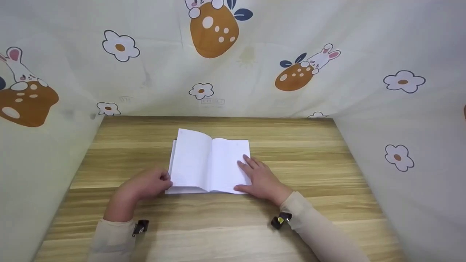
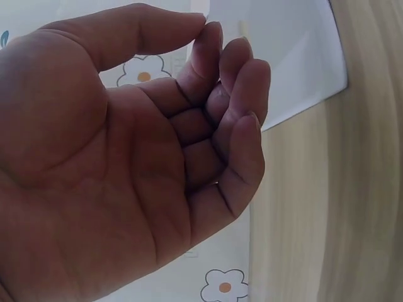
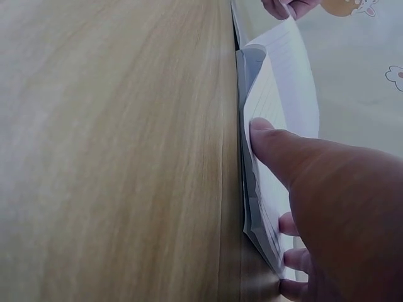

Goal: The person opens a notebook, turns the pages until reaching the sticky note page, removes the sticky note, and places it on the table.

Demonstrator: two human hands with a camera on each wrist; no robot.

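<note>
A notebook (image 1: 229,165) with white, faintly lined pages lies open on the wooden table. Its left page (image 1: 191,160) is raised off the pages beneath it. At that page's lower left corner, my left hand (image 1: 153,183) pinches the paper between thumb and index finger; the other fingers (image 2: 245,151) are curled in. My right hand (image 1: 264,180) rests on the right page with its fingers spread. In the right wrist view, the right thumb (image 3: 267,135) presses the page near the lower edge, and the pages bulge up by the spine.
The wooden table (image 1: 218,225) reaches back to a pale cloth (image 1: 156,72) printed with rabbits and flowers, which also hangs along both sides. Small black devices are strapped at the left cuff (image 1: 141,227) and the right cuff (image 1: 281,220).
</note>
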